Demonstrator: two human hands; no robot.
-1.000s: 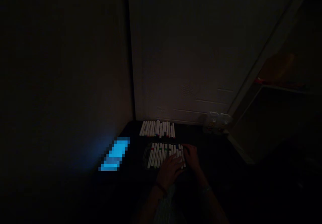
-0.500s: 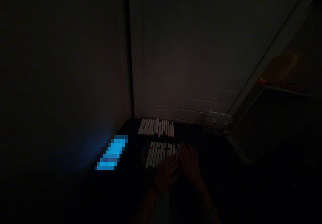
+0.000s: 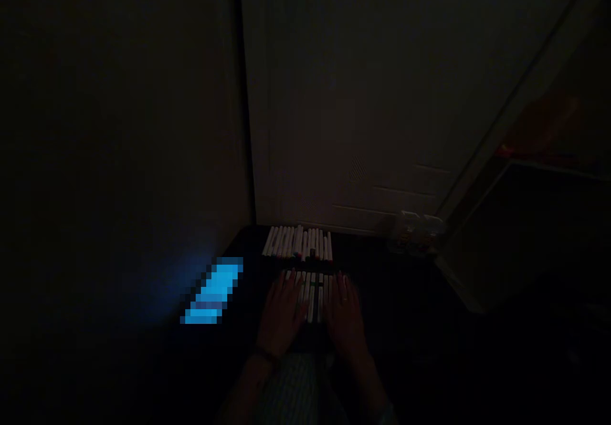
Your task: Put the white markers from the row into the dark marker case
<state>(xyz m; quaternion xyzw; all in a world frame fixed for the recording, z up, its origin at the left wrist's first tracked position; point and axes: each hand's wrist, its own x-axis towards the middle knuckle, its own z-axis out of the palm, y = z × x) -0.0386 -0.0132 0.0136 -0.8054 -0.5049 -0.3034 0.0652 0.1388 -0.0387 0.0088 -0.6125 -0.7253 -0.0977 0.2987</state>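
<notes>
A near row of white markers point(image 3: 312, 294) lies side by side on a dark table point(image 3: 396, 291). My left hand point(image 3: 281, 313) rests over the left end of this row, fingers stretched out and pointing away from me. Over the right end lies my right hand point(image 3: 346, 307), its fingers also extended. Both hands touch or hover just above the markers; the dim light hides which. Between them the middle markers show, some with green or dark bands. Behind, a second row of white markers point(image 3: 296, 243) stretches along the back of the table.
A blurred-out glowing blue screen point(image 3: 214, 290) lies at the table's left. Clear plastic containers point(image 3: 417, 231) stand at the back right. A pale panel point(image 3: 305, 126) rises behind the table, and a dark wall point(image 3: 143, 158) is close on the left.
My left hand has moved left, from the middle of the near row to its left end. My right hand has shifted slightly left and down. The hands are now apart.
</notes>
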